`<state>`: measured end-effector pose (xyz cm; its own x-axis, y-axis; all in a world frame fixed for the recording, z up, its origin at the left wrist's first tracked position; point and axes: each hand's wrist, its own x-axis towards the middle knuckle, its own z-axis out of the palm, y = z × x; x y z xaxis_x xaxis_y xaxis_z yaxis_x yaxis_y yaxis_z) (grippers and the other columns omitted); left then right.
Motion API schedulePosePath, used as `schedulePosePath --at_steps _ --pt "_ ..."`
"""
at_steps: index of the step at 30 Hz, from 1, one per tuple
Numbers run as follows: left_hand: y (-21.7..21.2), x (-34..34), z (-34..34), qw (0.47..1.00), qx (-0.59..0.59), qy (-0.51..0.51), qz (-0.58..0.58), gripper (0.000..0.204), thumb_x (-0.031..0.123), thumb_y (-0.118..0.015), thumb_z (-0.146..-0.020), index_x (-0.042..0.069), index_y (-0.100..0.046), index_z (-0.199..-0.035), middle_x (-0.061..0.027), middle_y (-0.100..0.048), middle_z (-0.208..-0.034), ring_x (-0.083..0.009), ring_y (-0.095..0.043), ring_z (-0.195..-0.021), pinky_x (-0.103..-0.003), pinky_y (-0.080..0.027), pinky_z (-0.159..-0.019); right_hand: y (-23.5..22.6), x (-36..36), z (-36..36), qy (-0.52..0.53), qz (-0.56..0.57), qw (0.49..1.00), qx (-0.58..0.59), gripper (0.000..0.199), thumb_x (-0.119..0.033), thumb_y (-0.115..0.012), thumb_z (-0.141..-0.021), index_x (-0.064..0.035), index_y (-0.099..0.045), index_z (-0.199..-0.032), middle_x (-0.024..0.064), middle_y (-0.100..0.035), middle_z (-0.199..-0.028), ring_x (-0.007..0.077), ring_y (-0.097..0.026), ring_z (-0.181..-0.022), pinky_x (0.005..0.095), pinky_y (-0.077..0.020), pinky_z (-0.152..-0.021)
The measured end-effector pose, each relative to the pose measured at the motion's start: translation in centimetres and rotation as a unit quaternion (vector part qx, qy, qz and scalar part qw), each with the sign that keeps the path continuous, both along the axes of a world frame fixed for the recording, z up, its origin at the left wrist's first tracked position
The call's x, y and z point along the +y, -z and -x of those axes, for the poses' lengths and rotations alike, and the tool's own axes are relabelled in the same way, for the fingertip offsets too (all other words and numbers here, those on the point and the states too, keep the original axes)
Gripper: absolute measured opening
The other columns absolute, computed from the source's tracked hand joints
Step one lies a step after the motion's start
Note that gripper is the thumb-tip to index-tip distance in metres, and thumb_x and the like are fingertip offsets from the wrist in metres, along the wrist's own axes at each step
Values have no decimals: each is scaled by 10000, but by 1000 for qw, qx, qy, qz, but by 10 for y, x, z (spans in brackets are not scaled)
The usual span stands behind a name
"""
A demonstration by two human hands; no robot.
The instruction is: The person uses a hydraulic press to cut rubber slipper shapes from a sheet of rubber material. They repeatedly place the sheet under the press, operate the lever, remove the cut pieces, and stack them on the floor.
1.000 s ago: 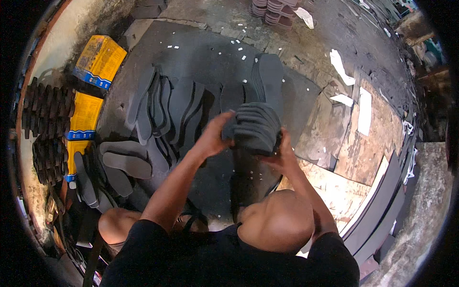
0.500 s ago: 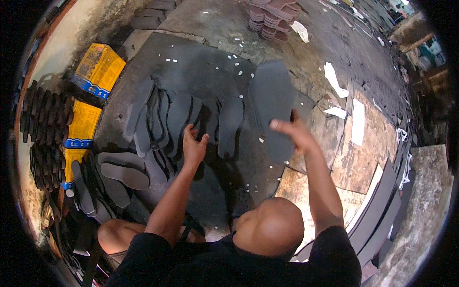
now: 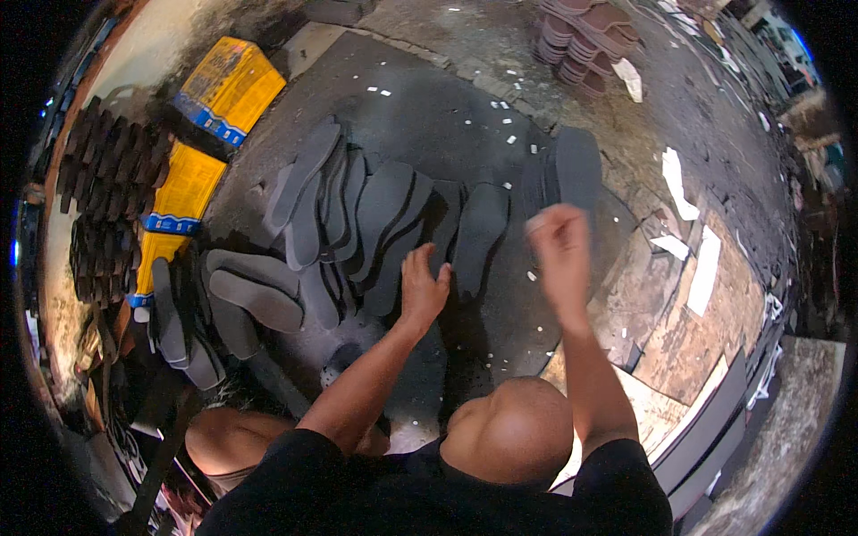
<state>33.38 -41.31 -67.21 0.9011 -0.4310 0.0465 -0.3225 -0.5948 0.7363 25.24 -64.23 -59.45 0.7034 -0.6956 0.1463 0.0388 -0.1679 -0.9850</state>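
My left hand point(image 3: 424, 288) hovers at or touches the lower end of a dark grey shoe sole in the middle group, its thumb apart from the fingers. My right hand point(image 3: 561, 259) is smeared by motion, fingers bent, in front of a grey sole point(image 3: 577, 165). Whether it grips that sole cannot be seen. This sole lies against a small dark stack of soles point(image 3: 539, 179). Between the hands rests a single sole point(image 3: 483, 232). Left of my left hand, several overlapping soles point(image 3: 382, 201) fan out across a dark floor mat point(image 3: 429, 98).
Yellow and blue boxes point(image 3: 234, 85) stand at the left, beside piled dark pieces point(image 3: 112, 170). More grey soles point(image 3: 255, 299) lie near my left knee. A stack of brown soles point(image 3: 581, 40) sits at the back. White scraps point(image 3: 704, 268) litter worn boards point(image 3: 670, 339) at the right.
The view has shifted, so the scene sits farther right. My right hand has drawn its fingers inward. The blurred sole near it now shows sharply, lying at the stack.
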Motion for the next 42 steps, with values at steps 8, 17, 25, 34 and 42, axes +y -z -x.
schedulePosePath --at_steps 8,17,25,34,42 --pt "-55 38 -152 960 -249 -127 -4 509 166 -739 -901 5 -525 -1334 -225 -576 -1291 -448 -519 -1206 -500 -411 -1051 157 84 -27 65 119 924 358 815 -431 -851 -798 91 -503 -1317 293 -662 -1194 484 -623 -1138 492 -476 -1005" --pt "0 133 -226 961 129 -225 -93 1329 706 -822 -713 24 -146 -1632 -415 -296 -1551 -483 -361 -1460 -524 -377 -1163 88 96 -79 -8 -148 976 159 470 -404 -734 -949 37 -640 -1080 181 -686 -1018 331 -650 -973 459 -492 -882" --pt "-4 98 -197 938 234 -253 -38 1149 698 -726 -827 -43 -259 -1571 -347 -375 -1499 -496 -413 -1381 -571 -376 -1128 102 162 -133 62 -114 946 297 865 -372 -885 -783 144 -473 -1342 329 -459 -1468 390 -505 -1326 477 -377 -1121" --pt "21 120 -211 908 276 -307 76 1272 657 -869 -703 -142 -296 -1511 -295 -521 -1447 -416 -567 -1284 -520 -449 -1096 63 77 -144 -40 -40 954 295 787 -355 -787 -876 108 -445 -1412 310 -590 -1386 439 -583 -1283 469 -448 -1089" --pt "-20 67 -197 875 330 -301 185 1024 671 -652 -912 44 -264 -1623 -209 -398 -1609 -385 -410 -1459 -500 -358 -1175 -2 69 -234 -287 -113 906 289 825 -402 -820 -825 148 -503 -1351 246 -656 -1246 311 -654 -1135 411 -509 -993"
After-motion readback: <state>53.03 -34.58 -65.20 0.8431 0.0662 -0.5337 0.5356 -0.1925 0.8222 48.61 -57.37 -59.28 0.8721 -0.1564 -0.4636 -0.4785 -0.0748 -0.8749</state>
